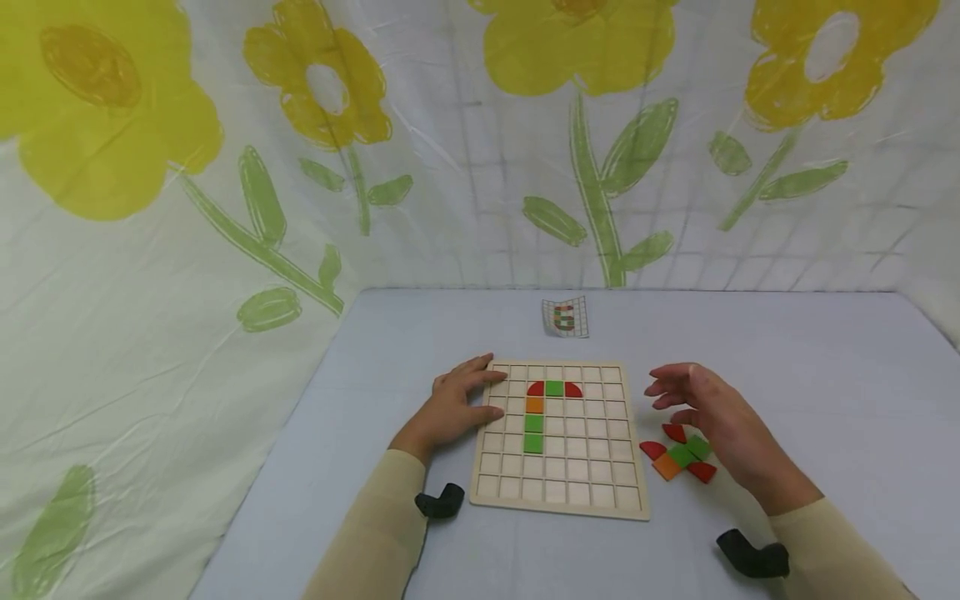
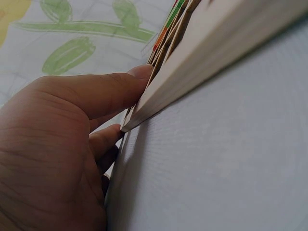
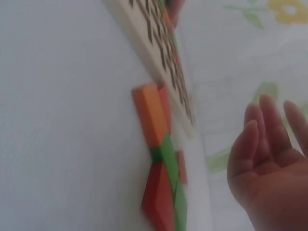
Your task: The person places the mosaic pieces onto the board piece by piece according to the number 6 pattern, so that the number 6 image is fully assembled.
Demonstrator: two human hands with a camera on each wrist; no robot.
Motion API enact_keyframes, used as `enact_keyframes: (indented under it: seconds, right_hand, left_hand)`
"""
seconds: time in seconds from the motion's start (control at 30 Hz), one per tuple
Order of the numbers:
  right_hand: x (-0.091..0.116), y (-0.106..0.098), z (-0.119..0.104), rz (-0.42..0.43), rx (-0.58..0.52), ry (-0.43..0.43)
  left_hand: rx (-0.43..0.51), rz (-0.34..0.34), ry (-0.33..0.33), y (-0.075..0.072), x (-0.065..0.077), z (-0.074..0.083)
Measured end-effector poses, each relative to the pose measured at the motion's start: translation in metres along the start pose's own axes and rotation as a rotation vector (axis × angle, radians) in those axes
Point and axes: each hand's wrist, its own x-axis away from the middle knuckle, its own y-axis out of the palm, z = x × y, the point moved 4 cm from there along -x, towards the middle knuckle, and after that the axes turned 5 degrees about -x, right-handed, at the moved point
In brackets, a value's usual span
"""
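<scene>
A wooden grid board lies flat on the table. Set in its cells are a red quarter-round piece, a green square and another red quarter-round in a row, with an orange square and two green squares in a column below. My left hand rests on the board's left edge, thumb and index finger on its top face. Over the table to the right hovers my right hand, fingers loosely bent and holding nothing. Beneath and beside it lie loose red, green and orange pieces.
Behind the board, a small printed pattern card lies on the table. A flowered cloth hangs along the table's back and left side. Each wrist carries a black mount.
</scene>
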Motion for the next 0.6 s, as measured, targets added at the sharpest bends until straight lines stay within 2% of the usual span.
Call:
enact_keyframes:
  seconds: [0.13,0.3,0.6]
  right_hand:
    - [0.005,-0.01,0.006,0.028,0.05,-0.001]
    - [0.01,-0.02,0.015,0.079,0.158,0.04]
    - [0.013,-0.036,0.032,0.145,0.229,0.08]
  left_hand:
    - [-0.007,-0.005,-0.006,0.0,0.0,0.0]
    - [0.003,-0.01,-0.017,0.0,0.0,0.0]
    - [-0.004,-0.012,-0.02,0.0,0.0,0.0]
